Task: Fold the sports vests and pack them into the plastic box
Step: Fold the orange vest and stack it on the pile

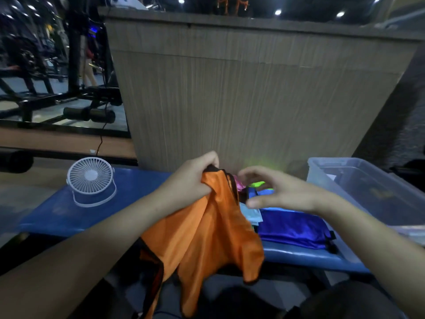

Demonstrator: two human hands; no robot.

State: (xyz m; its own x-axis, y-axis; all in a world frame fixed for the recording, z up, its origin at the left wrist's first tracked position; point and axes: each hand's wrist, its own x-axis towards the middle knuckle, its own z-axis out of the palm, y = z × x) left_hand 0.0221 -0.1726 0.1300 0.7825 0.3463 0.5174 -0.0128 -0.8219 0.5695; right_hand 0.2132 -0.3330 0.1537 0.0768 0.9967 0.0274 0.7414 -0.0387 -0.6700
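The orange vest [202,231] hung limp and slippery over the counter [69,212] edge, bunched at its top in my left hand [193,178] grip, my right hand [276,189] spread empty, reaching for the other shoulder, plastic box [368,187] waiting right.

- I see an orange vest [202,229] of smooth, sheeny cloth.
- The folded purple vest [292,226] looks satiny and glossy.
- The clear box [368,192] is frosted plastic.
- The blue padded worktop [69,212] looks like vinyl.
- The small white fan [91,178] is plastic.
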